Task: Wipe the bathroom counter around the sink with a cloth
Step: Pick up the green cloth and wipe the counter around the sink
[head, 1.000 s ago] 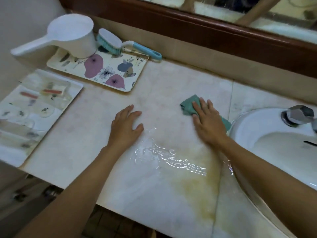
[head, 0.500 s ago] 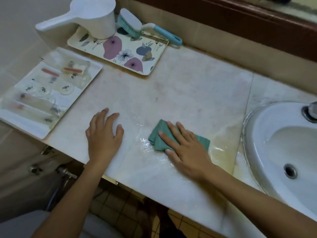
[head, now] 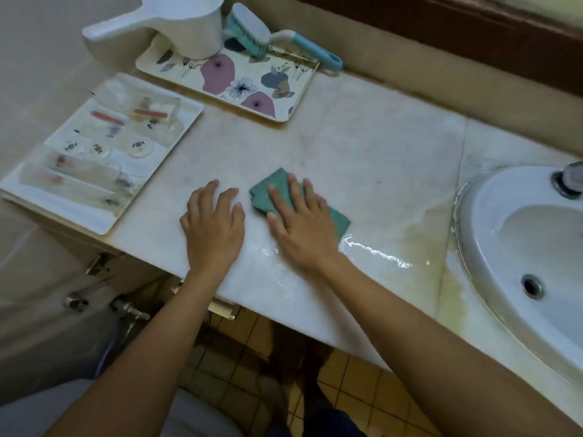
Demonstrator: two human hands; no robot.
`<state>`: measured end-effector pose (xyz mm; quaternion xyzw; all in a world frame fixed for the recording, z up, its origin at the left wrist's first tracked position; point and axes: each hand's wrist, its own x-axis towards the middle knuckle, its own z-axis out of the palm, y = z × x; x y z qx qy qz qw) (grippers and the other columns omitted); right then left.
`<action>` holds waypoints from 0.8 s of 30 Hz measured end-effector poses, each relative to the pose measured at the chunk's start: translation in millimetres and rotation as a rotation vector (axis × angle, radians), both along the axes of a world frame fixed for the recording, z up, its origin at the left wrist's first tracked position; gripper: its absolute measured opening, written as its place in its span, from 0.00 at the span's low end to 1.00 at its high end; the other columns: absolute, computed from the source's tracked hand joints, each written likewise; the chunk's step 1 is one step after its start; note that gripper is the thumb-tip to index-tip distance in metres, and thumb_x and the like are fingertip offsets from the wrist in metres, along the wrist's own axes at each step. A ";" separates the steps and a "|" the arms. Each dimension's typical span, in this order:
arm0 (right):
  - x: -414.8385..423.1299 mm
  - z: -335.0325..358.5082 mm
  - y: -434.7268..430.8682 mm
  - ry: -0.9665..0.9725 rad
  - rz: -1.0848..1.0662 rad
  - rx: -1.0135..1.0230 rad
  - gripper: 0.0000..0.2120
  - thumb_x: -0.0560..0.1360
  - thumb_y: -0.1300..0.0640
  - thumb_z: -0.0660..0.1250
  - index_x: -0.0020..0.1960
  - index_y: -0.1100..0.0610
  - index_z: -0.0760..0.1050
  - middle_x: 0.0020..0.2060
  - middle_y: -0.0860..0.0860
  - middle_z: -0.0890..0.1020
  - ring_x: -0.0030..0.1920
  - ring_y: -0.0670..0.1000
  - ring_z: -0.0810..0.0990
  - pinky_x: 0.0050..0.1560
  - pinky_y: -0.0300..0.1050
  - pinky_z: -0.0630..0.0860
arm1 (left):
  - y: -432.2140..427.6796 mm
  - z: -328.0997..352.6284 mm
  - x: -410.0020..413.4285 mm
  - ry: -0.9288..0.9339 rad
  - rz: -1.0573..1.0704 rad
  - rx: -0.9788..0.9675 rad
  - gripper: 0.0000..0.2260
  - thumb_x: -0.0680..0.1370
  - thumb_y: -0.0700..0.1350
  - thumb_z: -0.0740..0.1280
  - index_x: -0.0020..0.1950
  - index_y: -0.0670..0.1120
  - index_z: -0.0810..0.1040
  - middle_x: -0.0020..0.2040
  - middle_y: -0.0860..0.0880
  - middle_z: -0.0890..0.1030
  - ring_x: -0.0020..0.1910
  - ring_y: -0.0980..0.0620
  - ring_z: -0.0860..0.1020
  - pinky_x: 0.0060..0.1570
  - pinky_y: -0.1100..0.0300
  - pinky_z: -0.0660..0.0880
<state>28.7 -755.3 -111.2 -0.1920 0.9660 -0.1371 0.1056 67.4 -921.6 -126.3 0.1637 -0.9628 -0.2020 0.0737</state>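
Pale marble counter (head: 362,159) runs up to the sink (head: 473,222), wet in patches. The right hand (head: 303,228) lies flat with straight fingers, pressing the green cloth (head: 268,192) onto the marble. The cloth shows past its fingertips and off its little-finger side. The left hand (head: 214,225), just beside the right thumb, rests open and flat on the counter, holding nothing.

Wiping looks partway done. A puddle (head: 375,252) shines just off the right wrist, and a yellowish stain (head: 441,234) lies farther that way against the basin rim. The next stroke likely calls for sweeping the cloth over that water and along the rim.

Ahead of the left hand sits a floral tray (head: 220,74) carrying a white dipper (head: 186,23) and a brush (head: 252,26). To the left hand's outer side lies a white tray (head: 94,220) of wrapped toiletries. Both cover counter and would block wiping there.
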 end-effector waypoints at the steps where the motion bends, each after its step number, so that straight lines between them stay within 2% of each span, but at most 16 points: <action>1: 19.7 0.3 0.6 0.002 0.058 0.000 0.26 0.81 0.40 0.43 0.78 0.42 0.46 0.79 0.49 0.43 0.77 0.53 0.39 0.75 0.53 0.44 | 0.5 0.9 0.0 0.011 0.011 0.034 0.19 0.81 0.54 0.52 0.69 0.53 0.72 0.75 0.50 0.65 0.74 0.47 0.59 0.66 0.44 0.61; 5: 85.5 0.0 49.5 0.051 0.297 0.049 0.26 0.81 0.40 0.46 0.78 0.41 0.48 0.79 0.49 0.46 0.78 0.53 0.42 0.74 0.51 0.46 | 1.9 2.2 1.5 0.040 0.016 0.070 0.21 0.82 0.55 0.49 0.68 0.53 0.73 0.75 0.49 0.65 0.74 0.47 0.59 0.67 0.44 0.59; 7: 96.9 -0.1 95.4 0.072 0.342 0.084 0.26 0.81 0.40 0.46 0.77 0.40 0.46 0.79 0.47 0.45 0.78 0.51 0.42 0.74 0.49 0.47 | 1.7 1.2 1.7 0.035 0.001 0.037 0.21 0.81 0.56 0.50 0.68 0.52 0.73 0.75 0.49 0.65 0.74 0.46 0.59 0.66 0.43 0.60; 9: 87.2 1.4 134.4 0.051 0.256 0.118 0.25 0.81 0.38 0.44 0.77 0.37 0.44 0.78 0.44 0.44 0.78 0.50 0.40 0.75 0.51 0.50 | 1.6 -0.2 1.8 0.021 -0.010 0.003 0.20 0.81 0.56 0.52 0.68 0.52 0.73 0.75 0.48 0.65 0.74 0.45 0.59 0.65 0.43 0.61; 11: 64.3 3.1 148.0 0.027 0.079 0.131 0.25 0.79 0.37 0.42 0.76 0.35 0.45 0.78 0.43 0.44 0.78 0.49 0.42 0.74 0.54 0.54 | 1.5 -1.7 1.3 0.011 -0.014 -0.015 0.18 0.81 0.55 0.55 0.68 0.52 0.72 0.75 0.48 0.65 0.74 0.45 0.59 0.65 0.43 0.61; 14: 30.4 2.0 115.1 0.015 -0.205 0.094 0.26 0.80 0.39 0.43 0.77 0.38 0.47 0.78 0.46 0.45 0.78 0.52 0.42 0.75 0.54 0.50 | 2.0 -2.4 1.2 0.020 -0.009 -0.019 0.17 0.80 0.52 0.59 0.68 0.52 0.73 0.74 0.48 0.65 0.73 0.44 0.60 0.65 0.43 0.62; 16: 20.4 0.6 74.7 -0.006 -0.303 0.074 0.26 0.81 0.40 0.45 0.78 0.41 0.46 0.79 0.49 0.44 0.78 0.55 0.41 0.74 0.55 0.46 | 1.9 -3.0 0.4 0.018 -0.010 -0.012 0.17 0.79 0.50 0.60 0.68 0.52 0.74 0.74 0.48 0.65 0.73 0.44 0.60 0.64 0.43 0.62; 18: 31.4 -1.8 36.2 -0.010 -0.239 0.061 0.27 0.81 0.41 0.46 0.78 0.43 0.46 0.79 0.50 0.43 0.77 0.56 0.40 0.75 0.55 0.45 | 0.0 -2.8 0.9 0.019 -0.006 -0.010 0.17 0.79 0.50 0.60 0.68 0.52 0.74 0.74 0.48 0.66 0.73 0.44 0.60 0.64 0.43 0.62; 20: 60.1 -2.2 14.5 0.010 -0.082 0.040 0.27 0.81 0.41 0.45 0.78 0.43 0.46 0.78 0.50 0.43 0.77 0.55 0.39 0.75 0.55 0.46 | 0.1 -2.2 0.6 0.017 -0.002 0.009 0.18 0.79 0.50 0.60 0.68 0.53 0.74 0.74 0.48 0.66 0.73 0.44 0.60 0.65 0.44 0.61; 24: 115.6 0.0 39.8 0.061 0.178 0.029 0.26 0.81 0.39 0.43 0.78 0.42 0.47 0.79 0.49 0.45 0.78 0.53 0.40 0.74 0.52 0.44 | 0.2 0.1 1.3 0.022 -0.003 0.029 0.18 0.79 0.52 0.60 0.69 0.53 0.74 0.75 0.49 0.66 0.74 0.46 0.60 0.66 0.44 0.61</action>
